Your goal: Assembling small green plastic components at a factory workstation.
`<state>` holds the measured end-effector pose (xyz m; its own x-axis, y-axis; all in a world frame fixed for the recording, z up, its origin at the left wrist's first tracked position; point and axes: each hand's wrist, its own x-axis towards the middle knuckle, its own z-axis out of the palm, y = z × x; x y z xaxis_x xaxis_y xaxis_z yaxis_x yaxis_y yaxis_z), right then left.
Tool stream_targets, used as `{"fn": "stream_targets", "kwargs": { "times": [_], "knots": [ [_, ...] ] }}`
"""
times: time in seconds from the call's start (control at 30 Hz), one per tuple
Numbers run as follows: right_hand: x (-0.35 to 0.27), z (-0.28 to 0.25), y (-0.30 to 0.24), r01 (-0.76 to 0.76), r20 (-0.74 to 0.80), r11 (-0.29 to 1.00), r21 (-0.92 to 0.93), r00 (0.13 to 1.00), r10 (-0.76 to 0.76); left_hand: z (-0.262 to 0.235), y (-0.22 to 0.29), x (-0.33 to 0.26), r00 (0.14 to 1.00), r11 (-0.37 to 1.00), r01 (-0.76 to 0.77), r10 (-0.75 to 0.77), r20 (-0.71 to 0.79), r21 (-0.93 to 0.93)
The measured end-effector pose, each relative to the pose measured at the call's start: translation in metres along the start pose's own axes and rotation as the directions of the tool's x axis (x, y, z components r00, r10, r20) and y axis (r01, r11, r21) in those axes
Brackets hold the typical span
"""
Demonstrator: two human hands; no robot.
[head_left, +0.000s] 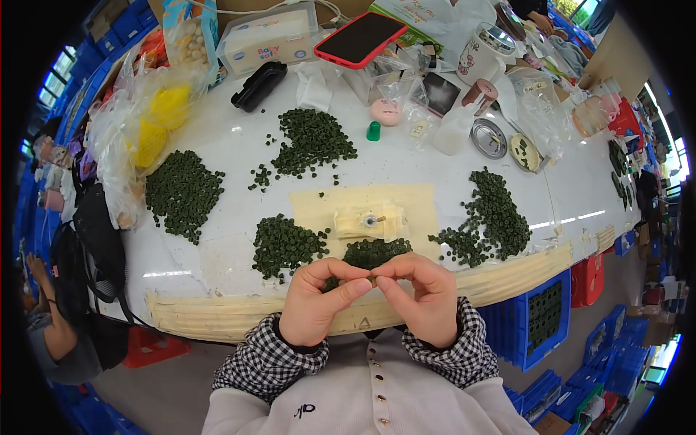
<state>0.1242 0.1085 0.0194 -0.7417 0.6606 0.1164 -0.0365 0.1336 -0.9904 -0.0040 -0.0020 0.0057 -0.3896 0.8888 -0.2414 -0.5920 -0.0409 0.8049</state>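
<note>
My left hand (317,303) and my right hand (426,299) meet at the table's front edge, thumbs and forefingers pinched together. Between the fingertips sits a small dark green piece (373,279), mostly covered, so its shape cannot be made out. Just beyond my fingers lies a heap of small dark green parts (377,252). Behind that, a taped, cream-coloured block (351,223) with a small metal pin (373,220) standing up from it rests on a cream sheet (417,199). Another pile of green parts (286,246) is left of it.
More green piles lie at the far left (185,192), the back (312,141) and the right (500,217). A phone with a red case (360,40), a plastic tub (268,36), a black case (259,85) and a white mug (484,54) line the back. Blue crates (536,319) stand right.
</note>
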Motion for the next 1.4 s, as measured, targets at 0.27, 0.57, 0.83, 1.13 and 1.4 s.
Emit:
{"fn": "stream_targets", "kwargs": {
  "times": [0.27, 0.57, 0.83, 1.13, 1.4],
  "knots": [
    [0.001, 0.009, -0.002, 0.293, -0.046, 0.922, -0.253, 0.948, -0.314, -0.003, 0.003, -0.001, 0.990, 0.974, 0.144, -0.141, 0.031, -0.176],
    [0.000, 0.002, -0.003, 0.369, 0.057, 0.909, -0.196, 0.929, -0.365, -0.008, 0.004, -0.002, 0.933, 0.844, 0.346, -0.262, 0.248, -0.410],
    [0.001, -0.001, -0.007, 0.332, 0.040, 0.922, -0.200, 0.943, -0.330, -0.008, 0.004, -0.001, 0.951, 0.941, 0.261, -0.213, 0.224, -0.214],
    [0.000, -0.003, -0.008, 0.266, 0.042, 0.922, -0.280, 0.963, -0.265, -0.002, 0.005, 0.000, 0.996, 0.957, -0.065, 0.046, 0.072, 0.284],
    [-0.003, -0.001, 0.001, 0.077, -0.008, 0.997, -0.027, 0.997, -0.077, 0.001, 0.010, -0.001, 0.997, 0.911, -0.080, 0.069, 0.040, 0.404]
  ]
}}
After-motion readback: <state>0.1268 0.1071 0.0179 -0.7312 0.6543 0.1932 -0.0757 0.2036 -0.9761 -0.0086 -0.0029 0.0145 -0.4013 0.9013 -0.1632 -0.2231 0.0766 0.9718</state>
